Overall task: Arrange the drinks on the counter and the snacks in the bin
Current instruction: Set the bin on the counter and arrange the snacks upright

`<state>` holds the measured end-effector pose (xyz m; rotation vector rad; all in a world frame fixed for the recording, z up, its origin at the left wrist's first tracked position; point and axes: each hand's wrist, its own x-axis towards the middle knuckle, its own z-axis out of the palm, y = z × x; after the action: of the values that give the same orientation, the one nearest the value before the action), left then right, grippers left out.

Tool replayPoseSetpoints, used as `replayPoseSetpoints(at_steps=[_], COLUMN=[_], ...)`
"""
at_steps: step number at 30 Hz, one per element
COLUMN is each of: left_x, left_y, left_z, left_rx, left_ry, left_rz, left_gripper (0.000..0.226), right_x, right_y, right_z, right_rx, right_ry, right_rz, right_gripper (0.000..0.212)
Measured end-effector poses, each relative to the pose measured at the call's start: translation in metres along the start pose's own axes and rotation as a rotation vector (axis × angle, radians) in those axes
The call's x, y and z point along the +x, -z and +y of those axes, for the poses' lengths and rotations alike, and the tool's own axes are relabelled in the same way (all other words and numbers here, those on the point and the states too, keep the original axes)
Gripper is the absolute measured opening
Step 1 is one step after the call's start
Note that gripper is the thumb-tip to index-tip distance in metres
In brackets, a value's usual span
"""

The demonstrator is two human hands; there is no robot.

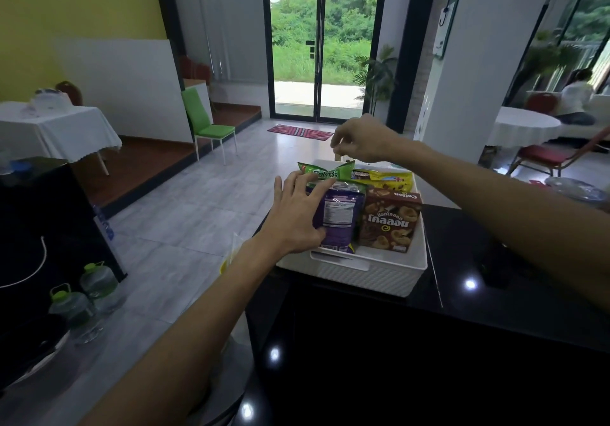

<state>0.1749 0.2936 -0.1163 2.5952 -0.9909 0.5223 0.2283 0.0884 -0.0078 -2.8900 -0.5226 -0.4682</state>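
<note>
Snacks sit together in a white bin [363, 269] on the glossy black counter [495, 260], at the counter's far left corner. Four packs can be counted: one purple bag [340, 217], one brown box [391, 219], one green bag [326, 171] and one yellow bag [386, 178].

The left hand [293, 214] lies on the purple bag with its back to the camera. Its fingers are spread and nearly straight, the thumb is on the lower part of the bag, and the fingertips reach up to the edge of the green bag. The right hand [363, 140] hangs over the far rim of the bin with its fingers curled downward and the tips drawn close. Whether they pinch anything cannot be told.

The brown box reads "Collon" along its top edge, upside down from here, with large Thai lettering below it and pictures of rolled biscuits. The purple bag shows a white nutrition table, too small to read. The green bag carries white lettering that is not legible.

Two clear bottles with green caps [67, 306] [99, 282] stand side by side at the lower left, well apart from the bin.
</note>
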Motion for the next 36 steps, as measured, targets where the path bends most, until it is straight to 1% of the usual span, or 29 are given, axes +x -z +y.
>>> replayPoseSetpoints(at_steps=[4, 7, 10, 12, 17, 21, 24, 26, 31, 36], left_x=[0.002, 0.006, 0.012, 0.015, 0.015, 0.012, 0.009, 0.006, 0.003, 0.001], left_y=[-0.005, -0.006, -0.005, -0.006, -0.011, -0.013, -0.015, -0.017, -0.020, -0.020], left_z=[0.001, 0.000, 0.001, 0.003, 0.006, 0.004, 0.002, 0.001, 0.002, 0.002], left_rx=[-0.006, 0.043, 0.123, 0.173, 0.179, 0.125, 0.069, 0.058, 0.042, 0.037], left_ry=[0.021, -0.003, -0.044, -0.039, -0.014, -0.005, 0.010, 0.000, -0.001, -0.007], left_rz=[-0.011, -0.015, -0.079, -0.116, -0.115, -0.087, -0.040, -0.006, 0.050, 0.082], left_gripper=[0.094, 0.100, 0.111, 0.116, 0.114, 0.112, 0.106, 0.100, 0.091, 0.087], right_x=[0.013, 0.026, 0.037, 0.043, 0.051, 0.047, 0.042, 0.040, 0.032, 0.025], right_y=[-0.014, -0.026, -0.033, -0.036, -0.037, -0.026, -0.015, -0.005, 0.019, 0.041], right_z=[0.001, -0.005, -0.010, -0.013, -0.020, -0.023, -0.021, -0.020, -0.015, -0.014], right_rx=[-0.128, -0.147, -0.141, -0.160, -0.193, -0.136, -0.089, -0.087, -0.149, -0.156], right_ry=[-0.006, 0.005, 0.012, 0.017, -0.024, -0.037, -0.007, 0.021, 0.108, 0.097], right_rz=[-0.153, -0.262, -0.374, -0.402, -0.310, -0.234, -0.213, -0.220, -0.187, -0.055], right_gripper=[0.031, 0.039, 0.038, 0.033, 0.035, 0.041, 0.046, 0.042, 0.019, 0.023])
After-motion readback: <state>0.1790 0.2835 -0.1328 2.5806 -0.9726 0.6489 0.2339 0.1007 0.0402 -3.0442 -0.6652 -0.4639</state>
